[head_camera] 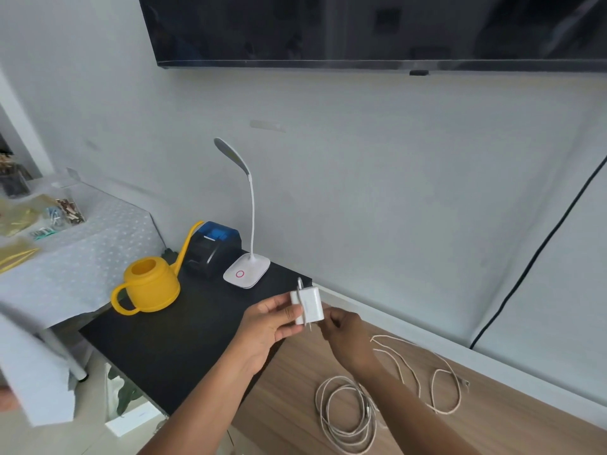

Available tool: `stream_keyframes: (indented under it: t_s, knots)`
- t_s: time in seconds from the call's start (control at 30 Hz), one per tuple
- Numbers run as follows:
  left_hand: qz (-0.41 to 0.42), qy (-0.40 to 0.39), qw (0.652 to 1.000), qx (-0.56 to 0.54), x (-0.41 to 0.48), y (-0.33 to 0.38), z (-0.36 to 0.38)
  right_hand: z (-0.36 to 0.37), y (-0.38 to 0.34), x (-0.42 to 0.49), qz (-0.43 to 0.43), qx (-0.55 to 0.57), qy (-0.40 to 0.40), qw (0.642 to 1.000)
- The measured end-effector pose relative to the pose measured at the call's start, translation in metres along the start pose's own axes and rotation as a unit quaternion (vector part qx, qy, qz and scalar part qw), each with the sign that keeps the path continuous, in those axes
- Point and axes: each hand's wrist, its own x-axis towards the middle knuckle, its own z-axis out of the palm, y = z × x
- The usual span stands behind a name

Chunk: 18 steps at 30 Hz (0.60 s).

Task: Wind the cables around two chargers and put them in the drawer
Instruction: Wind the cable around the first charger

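A white charger block [308, 305] is held up above the edge where the black top meets the wooden top. My left hand [269, 326] grips its left side with thumb and fingers. My right hand [343, 336] pinches the pale cable at the block's lower right; one turn of cable runs over the block's face. The rest of that braided cable [417, 366] trails loosely over the wooden top [289, 389]. A second white cable [345, 415] lies coiled in loops near the front. No second charger block or drawer is in view.
A yellow watering can [149, 285], a black-and-blue small printer [212, 247] and a white desk lamp [246, 270] stand on the black top [170, 349]. A cloth-covered table [82, 257] with clutter is at left. A dark screen [361, 27] hangs on the wall.
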Motion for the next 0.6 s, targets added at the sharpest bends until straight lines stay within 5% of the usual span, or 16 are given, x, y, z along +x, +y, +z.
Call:
stream_keyframes:
  t_s: [0.27, 0.6]
  knots:
    - [0.031, 0.072, 0.997, 0.024, 0.008, 0.004, -0.006, 0.011, -0.002, -0.010, -0.045, -0.129, -0.026, 0.990]
    - [0.098, 0.069, 0.972, 0.203, 0.017, 0.004, -0.013, -0.006, -0.032, -0.007, -0.090, -0.163, -0.015, 0.982]
